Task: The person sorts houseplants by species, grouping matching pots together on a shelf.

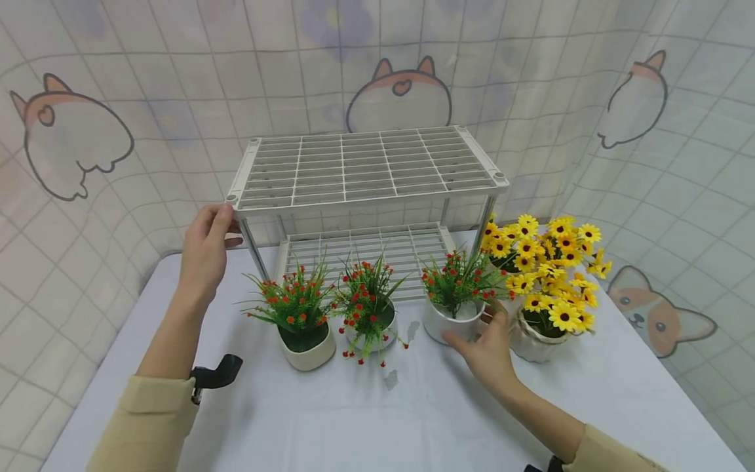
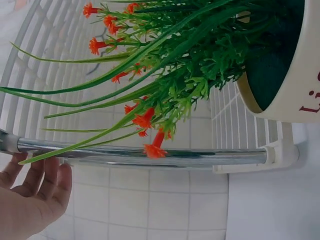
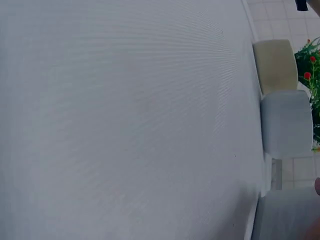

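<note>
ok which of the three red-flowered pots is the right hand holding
The rightmost white flowerpot, beside the yellow sunflowers; the right hand grips its side. Neither hand touches the cream flowerpot on the left or the middle flowerpot.

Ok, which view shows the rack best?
Head: it frames the rack top to bottom, though plants hide some of its lower part. Left wrist: just part of it, close up and sideways, including a post. Right wrist: at most a sliver between pots.

fingers [image 1: 499, 317] hold pot [image 1: 449, 326]; rack [image 1: 343, 167] behind
</note>
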### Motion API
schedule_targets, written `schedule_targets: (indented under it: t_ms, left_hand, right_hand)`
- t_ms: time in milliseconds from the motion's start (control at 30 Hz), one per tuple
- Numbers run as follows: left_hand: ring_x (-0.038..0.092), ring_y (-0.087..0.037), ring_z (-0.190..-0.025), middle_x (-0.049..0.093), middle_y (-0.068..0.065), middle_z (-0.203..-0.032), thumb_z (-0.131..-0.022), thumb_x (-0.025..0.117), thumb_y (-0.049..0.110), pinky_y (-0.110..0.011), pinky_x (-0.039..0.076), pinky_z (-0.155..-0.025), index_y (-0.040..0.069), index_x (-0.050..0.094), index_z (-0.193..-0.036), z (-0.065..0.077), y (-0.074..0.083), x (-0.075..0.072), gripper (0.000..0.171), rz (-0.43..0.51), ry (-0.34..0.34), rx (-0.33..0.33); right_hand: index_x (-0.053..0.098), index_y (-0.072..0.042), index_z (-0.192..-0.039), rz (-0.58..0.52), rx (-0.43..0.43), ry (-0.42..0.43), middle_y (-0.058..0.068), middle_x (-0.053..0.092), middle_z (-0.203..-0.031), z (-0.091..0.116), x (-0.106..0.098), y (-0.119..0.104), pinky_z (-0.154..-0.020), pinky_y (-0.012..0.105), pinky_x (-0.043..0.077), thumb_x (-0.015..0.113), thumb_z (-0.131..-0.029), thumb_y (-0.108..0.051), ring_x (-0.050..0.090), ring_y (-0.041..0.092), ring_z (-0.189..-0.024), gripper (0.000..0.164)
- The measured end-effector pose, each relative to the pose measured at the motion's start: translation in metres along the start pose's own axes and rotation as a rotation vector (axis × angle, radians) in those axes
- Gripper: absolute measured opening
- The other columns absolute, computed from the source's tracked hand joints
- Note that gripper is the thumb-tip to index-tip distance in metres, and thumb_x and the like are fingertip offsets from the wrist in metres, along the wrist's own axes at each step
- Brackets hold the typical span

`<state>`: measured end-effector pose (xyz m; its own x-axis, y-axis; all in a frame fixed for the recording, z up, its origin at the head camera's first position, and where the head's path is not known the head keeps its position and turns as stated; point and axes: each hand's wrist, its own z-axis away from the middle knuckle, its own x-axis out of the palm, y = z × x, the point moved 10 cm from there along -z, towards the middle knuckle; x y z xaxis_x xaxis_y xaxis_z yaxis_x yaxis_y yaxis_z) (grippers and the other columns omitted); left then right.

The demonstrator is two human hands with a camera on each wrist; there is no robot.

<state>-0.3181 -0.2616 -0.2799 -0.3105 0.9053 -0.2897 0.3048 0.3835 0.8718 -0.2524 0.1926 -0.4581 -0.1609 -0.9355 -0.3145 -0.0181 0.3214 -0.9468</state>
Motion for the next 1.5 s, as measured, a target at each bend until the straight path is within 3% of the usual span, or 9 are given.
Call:
schedule_targets:
  t_ms: [133, 333, 633, 933, 1367, 1500]
  left_hand:
    - [0.057, -0.013, -0.104, 0.058, -0.001, -0.109, -0.111, 0.040, 0.040, -0.031, 0.050, -0.092, 0.008, 0.057, -0.123, -0.001, 0.001, 0.003, 0.038, 0.061, -0.009, -0.026]
    - [0.057, -0.014, -0.107, 0.059, -0.004, -0.112, -0.111, 0.036, 0.043, -0.038, 0.048, -0.098, 0.001, 0.053, -0.132, -0.001, -0.002, 0.006, 0.049, 0.087, -0.016, -0.069]
    - [0.057, -0.016, -0.107, 0.059, -0.003, -0.109, -0.110, 0.044, 0.042, -0.038, 0.044, -0.097, 0.011, 0.057, -0.120, -0.004, -0.005, 0.008, 0.035, 0.205, -0.019, -0.114]
    - [0.056, -0.016, -0.109, 0.059, -0.001, -0.110, -0.110, 0.040, 0.045, -0.038, 0.044, -0.097, 0.009, 0.057, -0.127, -0.001, -0.005, 0.008, 0.043, 0.159, -0.025, -0.104]
    - [0.055, -0.016, -0.107, 0.059, -0.002, -0.106, -0.110, 0.042, 0.043, -0.035, 0.043, -0.093, 0.012, 0.058, -0.124, -0.002, -0.006, 0.008, 0.038, 0.198, -0.024, -0.085]
    - [0.056, -0.016, -0.106, 0.060, -0.002, -0.106, -0.110, 0.042, 0.043, -0.034, 0.043, -0.093, 0.013, 0.058, -0.123, -0.002, -0.006, 0.009, 0.037, 0.203, -0.022, -0.089]
  right_hand:
    - [0.011, 0.005, -0.152, -0.034, 0.031, 0.014, 0.028, 0.024, -0.149, -0.008, 0.007, 0.006, -0.112, 0.052, 0.033, 0.086, -0.085, -0.014, 0.033, 0.044, -0.140, 0.102]
    - [0.019, 0.006, -0.151, 0.025, 0.019, 0.048, 0.028, 0.028, -0.148, -0.017, 0.012, 0.012, -0.117, 0.049, 0.024, 0.092, -0.078, -0.017, 0.034, 0.041, -0.140, 0.106]
    - [0.021, -0.001, -0.154, 0.010, -0.006, 0.096, 0.021, 0.035, -0.151, -0.022, 0.010, 0.015, -0.115, 0.047, 0.029, 0.095, -0.074, -0.018, 0.040, 0.036, -0.139, 0.110]
    - [0.022, 0.001, -0.153, 0.019, 0.007, 0.074, 0.023, 0.038, -0.149, -0.024, 0.008, 0.016, -0.113, 0.047, 0.033, 0.096, -0.073, -0.022, 0.043, 0.037, -0.137, 0.111]
    - [0.016, -0.004, -0.155, 0.012, -0.061, 0.067, 0.020, 0.036, -0.152, -0.031, 0.007, 0.007, -0.115, 0.045, 0.030, 0.097, -0.071, -0.018, 0.039, 0.033, -0.140, 0.118]
    - [0.015, -0.005, -0.155, 0.017, -0.043, 0.053, 0.020, 0.036, -0.153, -0.032, 0.010, 0.011, -0.115, 0.046, 0.030, 0.097, -0.070, -0.018, 0.039, 0.034, -0.140, 0.118]
